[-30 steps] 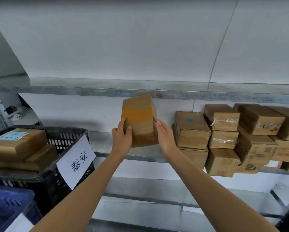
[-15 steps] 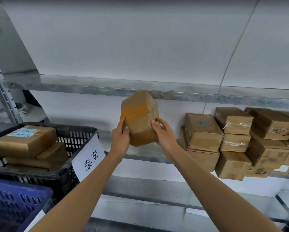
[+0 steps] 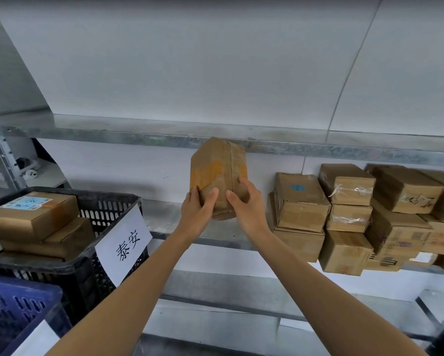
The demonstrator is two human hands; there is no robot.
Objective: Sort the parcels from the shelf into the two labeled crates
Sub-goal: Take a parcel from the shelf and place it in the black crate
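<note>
parcel (image 3: 217, 173) is up in the air in front of the shelf (image 3: 164, 214), mid-frame, held on end w/ both hands, clear of the shelf board and apart from the stack (image 3: 349, 214) at right. left hand (image 3: 197, 211) grips the lower left side, thumb laid over the near face, fingers curled round behind. right hand (image 3: 244, 209) does the same on the right side, thumb fwd, fingers wrapped round the far edge. both are closed on the parcel, nothing else held. prob held upright like this to hunt for the address sticker and so pick a crate; faces shown carry only an orange tape band. black crate (image 3: 113, 201) w/ white tag (image 3: 123, 242) sits at left, boxes (image 3: 30, 217) already inside; blue crate (image 3: 23, 304) is below it, front-left. vs 1 s ago: parcel is turned abt its long axis, a corner edge now faces cam instead of the flat taped face. left thumb is further across the front. more of both crates shows, as view has swung left.
</note>
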